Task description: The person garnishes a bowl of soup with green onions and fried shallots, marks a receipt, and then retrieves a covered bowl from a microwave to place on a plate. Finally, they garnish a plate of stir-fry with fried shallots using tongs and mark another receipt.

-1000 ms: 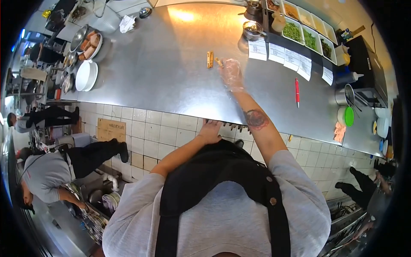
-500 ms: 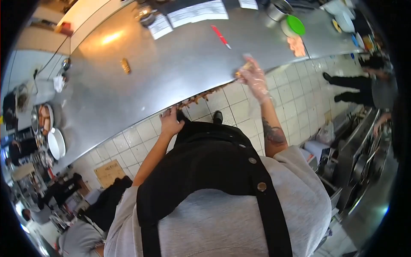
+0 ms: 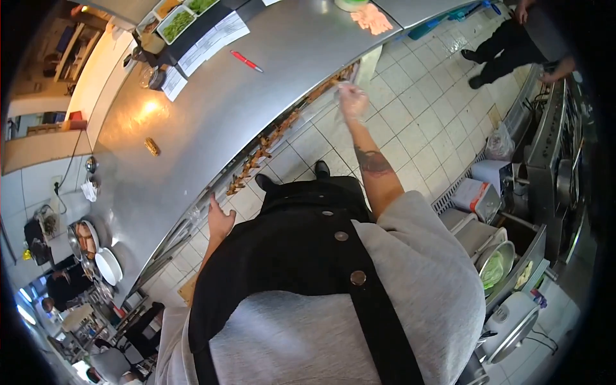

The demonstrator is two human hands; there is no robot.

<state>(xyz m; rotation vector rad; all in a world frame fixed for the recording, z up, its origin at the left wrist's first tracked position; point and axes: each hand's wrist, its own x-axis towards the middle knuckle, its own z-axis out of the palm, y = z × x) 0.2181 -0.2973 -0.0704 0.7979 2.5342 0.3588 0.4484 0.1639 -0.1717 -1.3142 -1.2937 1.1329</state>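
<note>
Below the front edge of the steel counter (image 3: pixel 192 138) runs a long row of brown, knobbly food pieces (image 3: pixel 262 149); I cannot make out their exact kind. My right hand (image 3: pixel 353 102), in a clear plastic glove, is beside the far right end of this row. Its fingers are curled, and whatever they may hold is hidden. My left hand (image 3: pixel 220 219) is at the row's near left end, by the counter edge, with its thumb apart from the fingers. A single ridged brown piece (image 3: pixel 151 147) lies on the counter.
A red knife or pen (image 3: pixel 246 61) and printed sheets (image 3: pixel 213 48) lie on the counter. Pink food slices (image 3: pixel 372 19) sit at the far right. A white bowl (image 3: pixel 109 265) stands at the left end. Behind on the right are pots and an open drawer (image 3: pixel 526 260). Another person (image 3: pixel 513 51) stands at right.
The view has turned, and more of the brown row shows below the counter edge. My right hand, which had a yellowish-brown piece over the counter edge, is now lower, beside the row's end.
</note>
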